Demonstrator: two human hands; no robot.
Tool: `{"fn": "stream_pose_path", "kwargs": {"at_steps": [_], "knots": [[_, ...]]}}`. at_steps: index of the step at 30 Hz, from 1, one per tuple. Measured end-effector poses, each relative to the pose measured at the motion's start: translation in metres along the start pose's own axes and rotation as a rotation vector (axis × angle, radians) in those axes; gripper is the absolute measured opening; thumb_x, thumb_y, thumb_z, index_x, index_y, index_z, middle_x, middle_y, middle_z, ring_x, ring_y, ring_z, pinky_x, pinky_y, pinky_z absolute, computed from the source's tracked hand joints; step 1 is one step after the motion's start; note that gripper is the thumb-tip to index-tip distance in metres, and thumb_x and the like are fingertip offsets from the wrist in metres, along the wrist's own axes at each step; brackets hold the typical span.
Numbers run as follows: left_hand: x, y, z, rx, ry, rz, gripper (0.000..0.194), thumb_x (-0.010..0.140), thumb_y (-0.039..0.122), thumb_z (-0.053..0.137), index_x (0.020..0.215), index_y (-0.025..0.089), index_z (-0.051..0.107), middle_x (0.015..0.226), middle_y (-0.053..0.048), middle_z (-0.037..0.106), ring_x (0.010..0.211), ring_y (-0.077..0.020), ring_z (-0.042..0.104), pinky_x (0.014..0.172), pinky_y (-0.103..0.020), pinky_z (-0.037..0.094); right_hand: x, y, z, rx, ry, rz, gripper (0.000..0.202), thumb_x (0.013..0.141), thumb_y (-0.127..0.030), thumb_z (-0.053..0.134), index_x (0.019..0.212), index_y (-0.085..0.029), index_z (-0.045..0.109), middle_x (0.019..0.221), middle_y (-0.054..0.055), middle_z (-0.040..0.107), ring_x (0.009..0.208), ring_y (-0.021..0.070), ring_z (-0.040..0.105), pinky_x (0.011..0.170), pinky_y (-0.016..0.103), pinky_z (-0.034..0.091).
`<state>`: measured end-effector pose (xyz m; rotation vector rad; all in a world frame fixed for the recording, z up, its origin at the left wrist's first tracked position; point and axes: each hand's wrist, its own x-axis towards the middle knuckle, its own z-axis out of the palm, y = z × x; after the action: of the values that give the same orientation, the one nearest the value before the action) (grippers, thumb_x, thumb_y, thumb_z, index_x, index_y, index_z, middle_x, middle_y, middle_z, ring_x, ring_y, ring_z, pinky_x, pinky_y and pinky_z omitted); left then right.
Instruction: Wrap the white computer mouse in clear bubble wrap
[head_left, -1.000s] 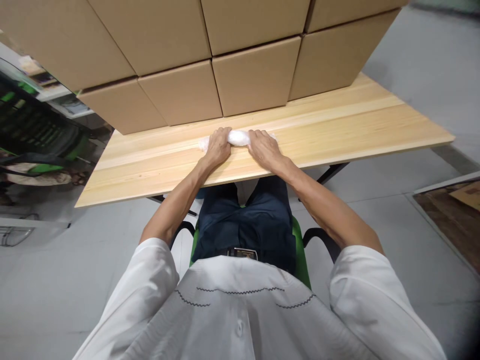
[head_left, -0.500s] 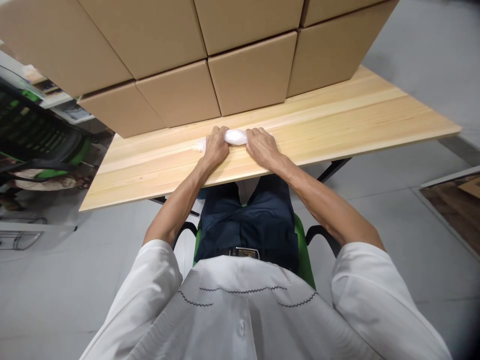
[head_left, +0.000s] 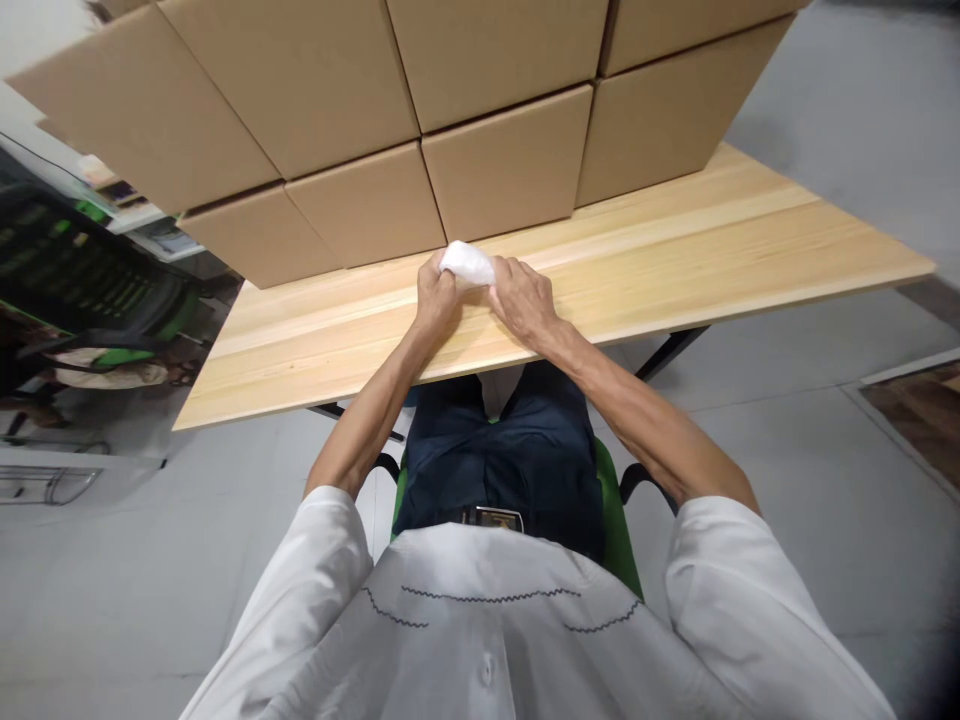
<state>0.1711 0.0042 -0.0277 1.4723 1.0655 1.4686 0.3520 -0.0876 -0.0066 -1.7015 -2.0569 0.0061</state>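
Note:
A white wrapped bundle (head_left: 468,263), smooth and rounded, lies between my two hands over the wooden tabletop (head_left: 645,250). What is inside the wrapping cannot be seen. My left hand (head_left: 437,290) is closed around its left end, thumb toward the middle. The fingers of my right hand (head_left: 523,297) are wrapped over its right end. Both forearms reach forward across the near edge of the table.
Cardboard boxes (head_left: 510,165) are stacked along the far side of the table, close behind my hands. A dark mesh chair with green parts (head_left: 82,270) stands at the left. I sit on a green chair (head_left: 616,520) at the table's near edge.
My left hand has turned and come closer to my right, and the bundle now bends upward between them. The white end that stuck out left of my left hand no longer shows.

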Motion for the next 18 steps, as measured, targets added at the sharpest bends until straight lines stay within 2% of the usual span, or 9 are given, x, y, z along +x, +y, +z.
{"fn": "stream_pose_path", "kwargs": {"at_steps": [3,6,8,11,14,18], "knots": [[-0.003,0.013,0.017,-0.251,0.157,-0.136,0.022,0.110,0.021,0.087,0.090,0.024,0.079,0.095,-0.004,0.084,0.113,-0.0280,0.085,0.104,-0.040,0.065,0.006,-0.012,-0.003,-0.019,0.041,0.019,0.056,0.124,-0.016,0.045,0.175,-0.007,0.066,0.163,0.031,0.081,0.150,0.0434,0.076,0.125,0.054,0.065],[-0.004,0.019,0.029,-0.464,0.240,-0.240,0.017,0.109,0.015,0.081,0.095,0.024,0.077,0.087,0.000,0.080,0.097,-0.0210,0.083,0.092,-0.033,0.064,0.011,-0.024,-0.005,-0.022,0.089,-0.009,0.063,0.123,-0.016,0.046,0.183,-0.007,0.060,0.160,0.031,0.082,0.146,0.0434,0.078,0.121,0.053,0.069],[-0.005,0.020,0.032,-0.594,0.258,-0.290,0.012,0.106,0.017,0.083,0.099,0.024,0.077,0.087,0.000,0.082,0.090,-0.0193,0.083,0.090,-0.030,0.066,0.012,-0.031,-0.005,-0.021,0.102,-0.030,0.068,0.122,-0.015,0.045,0.188,-0.006,0.057,0.159,0.032,0.082,0.143,0.0444,0.079,0.117,0.054,0.071],[-0.006,0.020,0.032,-0.723,0.230,-0.390,0.014,0.105,0.019,0.086,0.097,0.026,0.077,0.091,-0.001,0.085,0.093,-0.0197,0.085,0.094,-0.030,0.069,0.013,-0.039,-0.001,-0.034,0.084,-0.021,0.073,0.120,-0.014,0.043,0.192,-0.004,0.054,0.159,0.034,0.081,0.142,0.0461,0.080,0.116,0.056,0.072],[-0.006,0.018,0.030,-0.813,0.186,-0.449,0.022,0.104,0.010,0.080,0.090,0.026,0.075,0.095,-0.003,0.088,0.092,-0.0184,0.083,0.098,-0.029,0.069,0.013,-0.044,0.006,-0.040,0.084,-0.004,0.076,0.120,-0.012,0.041,0.194,-0.002,0.054,0.158,0.035,0.082,0.142,0.0461,0.082,0.114,0.056,0.073],[-0.005,0.006,0.030,-0.813,0.234,-0.479,0.027,0.099,0.003,0.078,0.085,0.026,0.070,0.087,0.000,0.081,0.084,-0.0170,0.077,0.089,-0.026,0.064,0.015,-0.043,0.022,-0.040,0.119,0.012,0.074,0.118,-0.011,0.042,0.188,-0.002,0.061,0.150,0.034,0.085,0.136,0.0448,0.084,0.108,0.054,0.075]]}}
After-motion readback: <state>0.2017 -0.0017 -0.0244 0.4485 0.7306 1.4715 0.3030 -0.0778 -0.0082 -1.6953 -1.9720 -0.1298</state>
